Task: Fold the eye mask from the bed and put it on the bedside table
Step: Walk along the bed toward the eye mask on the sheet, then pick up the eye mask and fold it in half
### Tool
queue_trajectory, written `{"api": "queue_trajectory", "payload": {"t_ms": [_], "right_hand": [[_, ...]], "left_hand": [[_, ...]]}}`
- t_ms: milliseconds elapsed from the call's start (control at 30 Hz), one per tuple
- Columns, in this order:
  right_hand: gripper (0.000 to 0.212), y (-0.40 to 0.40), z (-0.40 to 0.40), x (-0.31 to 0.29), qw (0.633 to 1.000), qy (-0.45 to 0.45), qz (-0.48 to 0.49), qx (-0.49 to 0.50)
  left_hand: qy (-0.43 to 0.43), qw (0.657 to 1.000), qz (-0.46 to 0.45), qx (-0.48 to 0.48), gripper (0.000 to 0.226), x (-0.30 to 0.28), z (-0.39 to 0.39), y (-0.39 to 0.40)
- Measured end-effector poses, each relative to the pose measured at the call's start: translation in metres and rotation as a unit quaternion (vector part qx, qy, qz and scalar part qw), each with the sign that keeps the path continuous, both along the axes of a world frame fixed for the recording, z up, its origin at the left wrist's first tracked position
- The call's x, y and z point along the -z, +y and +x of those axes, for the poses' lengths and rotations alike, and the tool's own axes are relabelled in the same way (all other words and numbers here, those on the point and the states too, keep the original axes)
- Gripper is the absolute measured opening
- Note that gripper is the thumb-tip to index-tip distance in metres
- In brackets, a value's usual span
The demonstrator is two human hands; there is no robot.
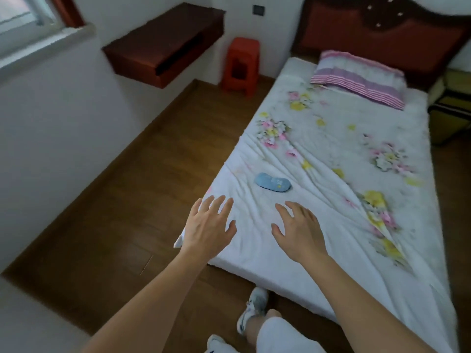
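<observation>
A light blue eye mask (pixel 273 182) lies flat and unfolded on the white flowered bed (pixel 331 154), near its left edge. My left hand (pixel 209 225) hovers over the bed's near left corner, fingers spread, holding nothing. To its right, my right hand (pixel 298 231) is also spread and empty, just short of the mask. Both hands are apart from the mask. A dark red wall-mounted bedside table (pixel 165 44) hangs on the left wall, far from the bed's foot.
A red plastic stool (pixel 242 64) stands on the wooden floor beside the bed's head. A striped pink pillow (pixel 359 77) rests against the dark headboard (pixel 382 26). A window (pixel 25 16) is at top left. My legs and white shoes (pixel 252 309) stand at the bed's foot.
</observation>
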State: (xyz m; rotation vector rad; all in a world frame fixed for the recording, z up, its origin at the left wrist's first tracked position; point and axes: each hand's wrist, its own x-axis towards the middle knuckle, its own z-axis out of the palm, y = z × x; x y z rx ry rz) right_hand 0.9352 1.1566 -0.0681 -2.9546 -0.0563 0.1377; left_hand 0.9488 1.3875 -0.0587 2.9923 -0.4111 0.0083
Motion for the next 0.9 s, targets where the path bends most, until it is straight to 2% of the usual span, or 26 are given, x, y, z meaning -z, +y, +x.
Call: {"api": "queue_trajectory", "payload": {"t_ms": [333,733,900], "right_hand": [[0.054,-0.08,0.079,0.017,0.996,0.004,0.007,0.087],[0.051,-0.136,0.177,0.059,0.996,0.025,0.015,0.088],[0.048,-0.144,0.213,0.099,0.996,0.025,0.022,0.086]], "left_hand": [[0.027,0.996,0.0,0.081,0.057,0.017,0.117,-0.078],[0.07,0.994,-0.003,0.086,0.054,0.064,0.223,-0.126],[0.092,0.989,0.01,0.113,0.054,0.104,0.268,-0.131]]}}
